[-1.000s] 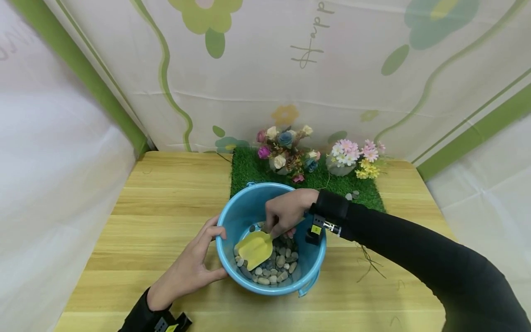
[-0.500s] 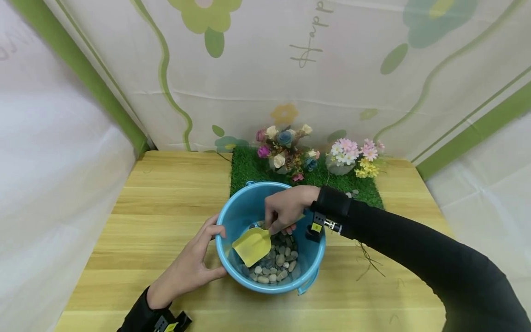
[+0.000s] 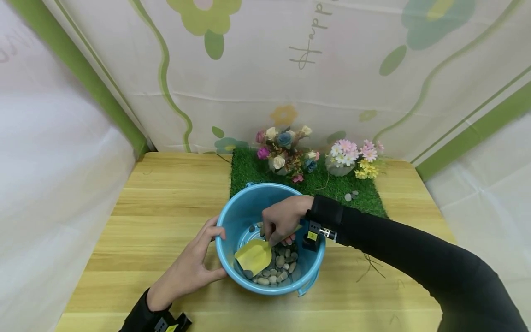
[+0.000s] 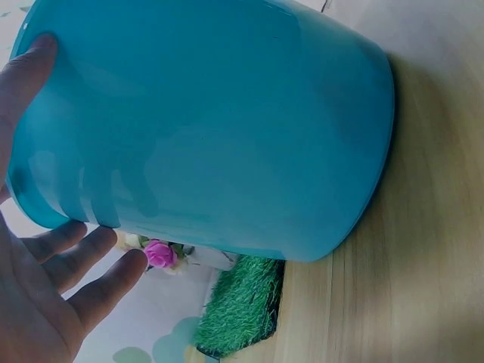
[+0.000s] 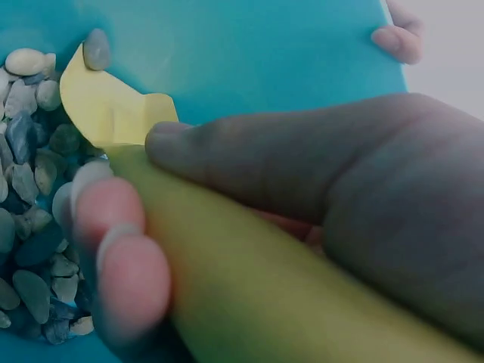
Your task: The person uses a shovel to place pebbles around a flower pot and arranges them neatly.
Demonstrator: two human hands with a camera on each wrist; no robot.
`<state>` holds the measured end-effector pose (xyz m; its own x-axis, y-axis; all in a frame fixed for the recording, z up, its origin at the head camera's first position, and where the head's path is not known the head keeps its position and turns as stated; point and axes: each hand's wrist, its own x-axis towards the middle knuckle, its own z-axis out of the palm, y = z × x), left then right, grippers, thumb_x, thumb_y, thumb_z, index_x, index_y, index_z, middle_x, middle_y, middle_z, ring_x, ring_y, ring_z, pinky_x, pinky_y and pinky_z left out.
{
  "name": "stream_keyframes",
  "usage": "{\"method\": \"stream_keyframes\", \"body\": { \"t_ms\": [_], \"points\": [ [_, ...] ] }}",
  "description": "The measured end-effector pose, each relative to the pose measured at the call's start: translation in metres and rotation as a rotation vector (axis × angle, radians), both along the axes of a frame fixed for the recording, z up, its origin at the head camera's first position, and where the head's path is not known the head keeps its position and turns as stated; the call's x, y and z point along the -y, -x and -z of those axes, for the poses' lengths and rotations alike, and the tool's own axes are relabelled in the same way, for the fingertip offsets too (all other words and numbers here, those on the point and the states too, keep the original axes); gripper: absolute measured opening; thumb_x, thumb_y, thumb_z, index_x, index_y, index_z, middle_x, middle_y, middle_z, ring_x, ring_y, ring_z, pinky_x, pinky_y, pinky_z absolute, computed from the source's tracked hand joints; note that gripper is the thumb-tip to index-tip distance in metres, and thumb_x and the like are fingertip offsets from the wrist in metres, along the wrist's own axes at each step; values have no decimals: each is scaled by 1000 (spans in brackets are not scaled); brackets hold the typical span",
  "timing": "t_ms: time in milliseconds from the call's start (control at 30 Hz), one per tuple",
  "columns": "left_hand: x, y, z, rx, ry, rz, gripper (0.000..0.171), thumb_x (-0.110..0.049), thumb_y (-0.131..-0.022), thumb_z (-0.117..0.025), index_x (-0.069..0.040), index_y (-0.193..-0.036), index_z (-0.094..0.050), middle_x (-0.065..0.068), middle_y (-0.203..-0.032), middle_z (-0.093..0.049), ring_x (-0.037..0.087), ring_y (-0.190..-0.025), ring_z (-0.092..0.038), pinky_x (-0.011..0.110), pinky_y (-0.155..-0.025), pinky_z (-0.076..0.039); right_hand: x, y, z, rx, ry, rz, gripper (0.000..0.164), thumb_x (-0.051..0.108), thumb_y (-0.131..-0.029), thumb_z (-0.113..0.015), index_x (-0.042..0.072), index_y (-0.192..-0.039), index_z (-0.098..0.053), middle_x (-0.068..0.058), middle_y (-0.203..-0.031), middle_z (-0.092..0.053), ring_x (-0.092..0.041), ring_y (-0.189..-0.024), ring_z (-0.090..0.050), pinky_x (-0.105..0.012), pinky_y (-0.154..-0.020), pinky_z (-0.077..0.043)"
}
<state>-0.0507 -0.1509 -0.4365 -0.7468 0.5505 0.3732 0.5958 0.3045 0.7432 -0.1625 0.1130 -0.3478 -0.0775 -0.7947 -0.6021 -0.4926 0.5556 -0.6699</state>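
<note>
A light blue bucket stands on the wooden table, pebbles heaped at its bottom. My left hand holds its left side, index finger hooked over the rim and thumb against the outer wall. In the left wrist view the other fingers lie spread along the outside. Reaching into the bucket, my right hand grips the handle of a yellow toy shovel, thumb along the top. The shovel's blade points left over the pebbles. In the right wrist view a grey pebble sits at the blade's tip.
Behind the bucket lies a green artificial grass mat. On it stand a pot of mixed flowers and one of pink and yellow flowers, plus loose pebbles. The bucket's handle hangs down its right front.
The shovel blade tilted up toward the bucket's left wall, then came back down. My right hand has shifted slightly toward me and to the left. The left hand keeps its hold.
</note>
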Motion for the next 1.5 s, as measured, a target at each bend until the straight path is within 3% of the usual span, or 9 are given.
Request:
{"method": "stream_keyframes", "body": {
  "t_ms": [267, 500, 800, 967, 1100, 1267, 1500],
  "points": [
    [0, -1, 0, 1, 8, -8, 68, -11, -74, -92, -10, -120, -43, 15, -158, -32, 39, -137, -41, 51, -99, -49, -5, 11, -6, 102, 77, -68, 32, 9, -105, -56, 7, -78, -73, -5, -67, -66, -23, -60, -61, -24, -61, -50],
    [0, 0, 0, 19, 7, -10, 69, -17, -75, -92, -16, -121, -41, 13, -159, -31, 37, -139, -39, 52, -100, -48, -16, 16, -14, 173, 111, -65, 29, 10, -106, -56, 4, -85, -75, -9, -73, -68, -22, -63, -62, -28, -65, -53],
    [0, 1, 1, -6, 0, 3, 63, -22, -81, -89, -13, -121, -42, 15, -158, -32, 39, -137, -41, 52, -99, -49, -27, 18, -22, 225, 133, -48, 23, 12, -106, -56, 5, -99, -78, -14, -80, -70, -16, -64, -64, -33, -67, -57],
    [0, 1, 0, -4, 2, 1, 66, -15, -77, -91, -15, -121, -42, 15, -158, -32, 40, -137, -40, 53, -98, -50, -33, 19, -29, 243, 146, -40, 22, 13, -106, -56, 7, -109, -77, -9, -82, -71, -17, -66, -64, -34, -68, -57],
    [0, 1, -1, 7, 7, -4, 68, -12, -75, -91, -15, -121, -41, 15, -158, -32, 39, -138, -40, 53, -98, -49, -38, 19, -32, 251, 174, -41, 23, 14, -106, -56, 8, -116, -76, -12, -84, -72, -21, -65, -64, -34, -67, -56],
    [1, 0, -2, 29, 8, -9, 68, -15, -76, -91, -16, -122, -41, 13, -158, -32, 38, -138, -40, 52, -100, -48, -46, 19, -33, 269, 220, -33, 26, 14, -106, -56, 4, -122, -72, -19, -86, -71, -24, -66, -64, -35, -66, -56],
    [0, 0, -1, 26, 8, -8, 64, -22, -80, -89, -16, -122, -41, 14, -159, -31, 38, -138, -39, 53, -99, -49, -60, 18, -38, 279, 283, -8, 28, 13, -107, -55, 2, -128, -69, -15, -87, -72, -28, -68, -66, -40, -66, -58]
  ]
}}
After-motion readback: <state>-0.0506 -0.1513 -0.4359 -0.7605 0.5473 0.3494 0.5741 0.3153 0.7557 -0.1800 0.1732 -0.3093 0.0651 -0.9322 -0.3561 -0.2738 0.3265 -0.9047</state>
